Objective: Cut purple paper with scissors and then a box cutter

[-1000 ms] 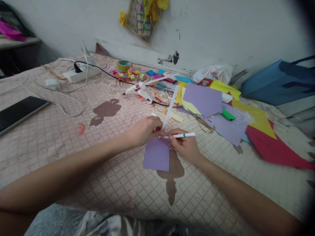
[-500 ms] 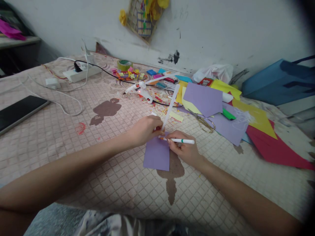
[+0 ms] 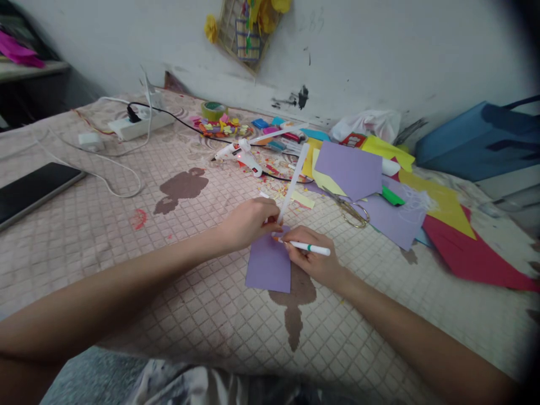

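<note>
A small purple paper [image 3: 269, 267] lies flat on the cloth in front of me. My left hand [image 3: 254, 221] is closed on the lower end of a long, whitish translucent glue stick [image 3: 293, 183], which slants up and away from the paper's top edge. Gripped in my right hand [image 3: 314, 256] is a white felt-tip pen [image 3: 310, 247] with a green band. Its orange tip meets the paper close to the foot of the stick. The left fingers partly cover that spot, so any mark there is hidden.
A white glue gun [image 3: 240, 156] with a cord lies beyond my hands, among paper scraps. Scissors [image 3: 354, 214] and coloured sheets [image 3: 348, 169] are on the right. A power strip [image 3: 141, 125] and a phone [image 3: 37, 188] lie left; a blue bag [image 3: 472, 138] is far right.
The pen has swung slightly, its rear end now lower and a little further left. My right hand has shifted a little with it; the left hand and the paper stay put.
</note>
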The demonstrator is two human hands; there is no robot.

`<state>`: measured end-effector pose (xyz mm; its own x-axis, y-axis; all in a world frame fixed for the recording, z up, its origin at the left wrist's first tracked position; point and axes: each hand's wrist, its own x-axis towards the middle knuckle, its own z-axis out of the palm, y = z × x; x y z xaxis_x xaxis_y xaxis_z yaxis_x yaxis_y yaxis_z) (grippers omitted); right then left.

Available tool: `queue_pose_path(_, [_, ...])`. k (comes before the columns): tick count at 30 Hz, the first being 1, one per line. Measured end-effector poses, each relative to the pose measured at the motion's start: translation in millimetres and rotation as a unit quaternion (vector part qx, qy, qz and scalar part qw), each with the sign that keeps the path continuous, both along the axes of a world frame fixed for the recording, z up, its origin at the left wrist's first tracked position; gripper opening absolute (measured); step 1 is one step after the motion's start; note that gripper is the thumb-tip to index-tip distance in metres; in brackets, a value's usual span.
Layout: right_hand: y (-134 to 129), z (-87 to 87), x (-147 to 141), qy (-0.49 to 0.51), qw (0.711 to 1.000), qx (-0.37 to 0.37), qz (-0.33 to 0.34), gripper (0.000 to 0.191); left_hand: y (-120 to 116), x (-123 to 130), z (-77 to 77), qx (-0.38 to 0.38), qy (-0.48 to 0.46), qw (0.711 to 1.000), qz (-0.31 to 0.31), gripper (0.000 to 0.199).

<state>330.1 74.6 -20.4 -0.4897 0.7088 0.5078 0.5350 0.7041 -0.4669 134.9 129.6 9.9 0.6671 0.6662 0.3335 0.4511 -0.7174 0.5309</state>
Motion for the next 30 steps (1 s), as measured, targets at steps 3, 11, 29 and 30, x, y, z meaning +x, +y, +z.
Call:
queue_pose_path(3, [-1, -3.0, -1, 0.009, 1.0, 0.008, 0.012, 0.01, 1, 0, -0.9, -0.001, -0.002, 1.0, -0.001, 0.007])
queue_pose_path(11, [-7, -2.1, -4, -0.048, 0.997, 0.059, 0.02, 0.012, 0, 0, 0.6, -0.001, -0.006, 1.0, -0.004, 0.008])
queue_pose_path(29, [-15, -2.0, -18, -0.171, 0.975, 0.142, -0.005, 0.021, -1, 0, 2.6, 0.012, 0.002, 1.0, -0.001, 0.012])
queue_pose_path(30, [-15, -1.4, -19, -0.172, 0.974, 0.146, -0.008, 0.022, -2, 0, 2.7, 0.013, 0.001, 1.0, -0.001, 0.012])
